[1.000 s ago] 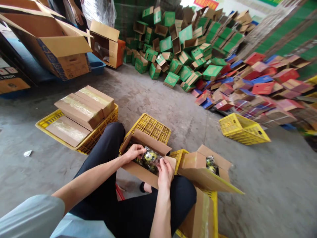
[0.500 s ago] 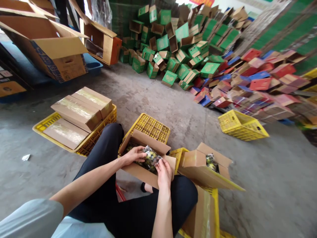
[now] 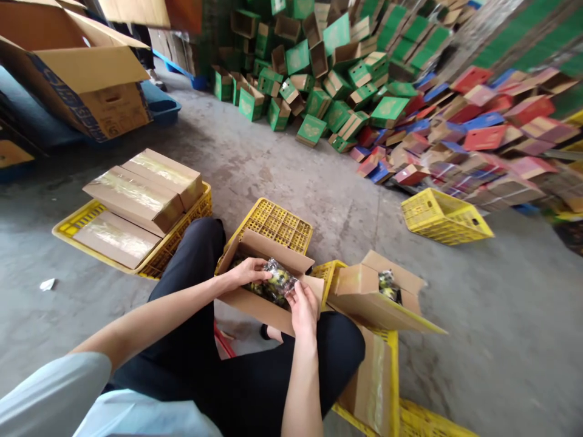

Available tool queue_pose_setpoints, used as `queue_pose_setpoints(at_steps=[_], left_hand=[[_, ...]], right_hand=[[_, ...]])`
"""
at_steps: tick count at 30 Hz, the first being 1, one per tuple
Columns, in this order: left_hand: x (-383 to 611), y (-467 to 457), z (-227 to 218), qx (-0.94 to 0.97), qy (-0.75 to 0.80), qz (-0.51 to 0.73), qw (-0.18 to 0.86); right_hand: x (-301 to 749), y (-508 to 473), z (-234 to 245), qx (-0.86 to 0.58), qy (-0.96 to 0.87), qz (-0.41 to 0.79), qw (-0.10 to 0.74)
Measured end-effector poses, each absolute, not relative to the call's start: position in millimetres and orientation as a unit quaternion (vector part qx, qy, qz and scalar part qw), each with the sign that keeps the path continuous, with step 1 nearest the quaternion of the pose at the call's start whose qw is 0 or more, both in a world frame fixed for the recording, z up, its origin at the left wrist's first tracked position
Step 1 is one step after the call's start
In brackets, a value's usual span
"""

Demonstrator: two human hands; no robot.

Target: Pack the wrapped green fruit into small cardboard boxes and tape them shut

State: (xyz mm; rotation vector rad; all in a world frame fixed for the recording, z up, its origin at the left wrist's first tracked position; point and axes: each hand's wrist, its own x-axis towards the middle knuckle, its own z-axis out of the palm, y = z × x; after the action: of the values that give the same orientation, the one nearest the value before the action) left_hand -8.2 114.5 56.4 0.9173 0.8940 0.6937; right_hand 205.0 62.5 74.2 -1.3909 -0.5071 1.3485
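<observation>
An open cardboard box [image 3: 255, 306] rests on my lap. Over its opening I hold a clear plastic packet [image 3: 279, 283] with yellow and dark contents. My left hand [image 3: 246, 271] grips the packet's left end with curled fingers. My right hand [image 3: 303, 308] pinches its right end from below. More such packets lie inside the box under my hands.
A second open box [image 3: 364, 300] with packets stands to my right on a yellow crate [image 3: 328, 280]. Taped flat boxes [image 3: 143, 191] lie on a yellow crate at left. Another yellow crate [image 3: 444, 216] sits on the floor. Green, red and blue cartons [image 3: 387, 112] are heaped behind.
My hands stay on the packet over the box, lifting and turning it slightly. The view has tilted down and shifted; the large carton at back left has moved out of frame.
</observation>
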Motion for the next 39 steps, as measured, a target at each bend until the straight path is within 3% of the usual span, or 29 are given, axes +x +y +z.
queue_pose_setpoints(at_steps=[7,14,24,30,34,39], left_hand=[[-22.2,129.5,46.8,0.531,0.447,0.262,0.671],[-35.6,150.9,24.3,0.534,0.587,0.309,0.524],[-10.2,196.3,10.7,0.668,0.511,0.294,0.454],[-11.0,201.2,24.4,0.636,0.51,0.251,0.522],[14.1,197.9,47.5,0.502,0.48,0.296,0.656],[32.2,190.0,51.5,0.314,0.42,0.262,0.81]], right_hand=[[211.4,70.6,67.5,-0.611,-0.214,0.566,0.51],[235.9,105.2,71.0,-0.637,-0.175,0.596,0.457],[268.6,159.4,78.2,-0.635,-0.153,0.62,0.436],[259.8,157.4,71.7,-0.602,-0.141,0.65,0.441],[253.1,161.9,75.8,-0.58,-0.149,0.65,0.468],[248.0,163.2,79.8,-0.586,-0.136,0.648,0.467]])
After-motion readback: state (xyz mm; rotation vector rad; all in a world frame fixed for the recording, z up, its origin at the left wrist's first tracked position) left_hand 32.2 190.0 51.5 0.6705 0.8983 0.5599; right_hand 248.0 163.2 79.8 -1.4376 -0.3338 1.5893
